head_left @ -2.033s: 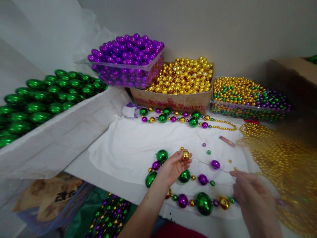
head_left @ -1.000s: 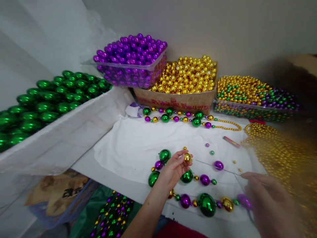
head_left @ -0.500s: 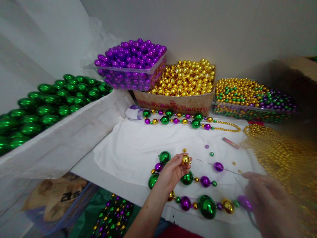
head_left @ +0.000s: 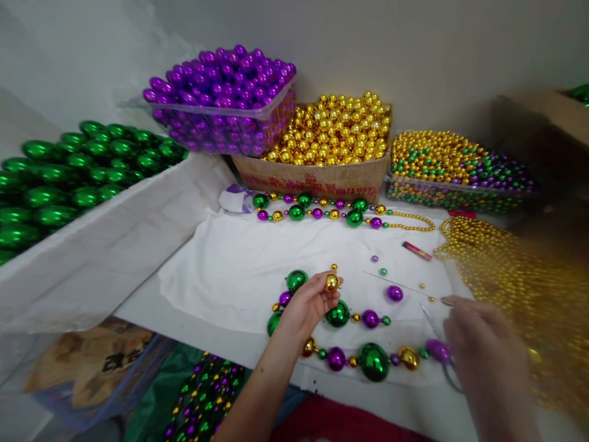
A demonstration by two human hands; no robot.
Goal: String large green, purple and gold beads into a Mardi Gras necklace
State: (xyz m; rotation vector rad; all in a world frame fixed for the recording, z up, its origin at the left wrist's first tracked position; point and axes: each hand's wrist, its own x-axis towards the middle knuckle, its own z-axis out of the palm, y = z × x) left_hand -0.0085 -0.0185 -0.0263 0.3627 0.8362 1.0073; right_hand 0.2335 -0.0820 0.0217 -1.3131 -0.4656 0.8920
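My left hand (head_left: 315, 304) is closed around a shiny gold bead (head_left: 332, 282), which sticks out at the fingertips. A thin needle (head_left: 402, 286) extends leftward from my right hand (head_left: 483, 344), whose fingers pinch its near end; that hand is blurred. The needle's tip is apart from the gold bead. Just below the needle lies a loose purple bead (head_left: 394, 293). A strand of green, purple and gold beads (head_left: 374, 362) curves on the white cloth (head_left: 221, 270), partly behind my left forearm. Scissors (head_left: 430, 322) lie partly hidden under my right hand.
Purple beads fill a clear tub (head_left: 216, 110) beside a cardboard box (head_left: 313, 178) of gold beads. Large green beads sit in a white foam box (head_left: 115, 227) at left. A finished-looking necklace (head_left: 317, 213), a red lighter (head_left: 416, 250) and piled gold bead chains (head_left: 501, 270) lie around.
The view has shifted, so everything sits higher and further left. The needle has drawn slightly right, away from the gold bead, and now passes above the purple bead. My left hand keeps its grip.
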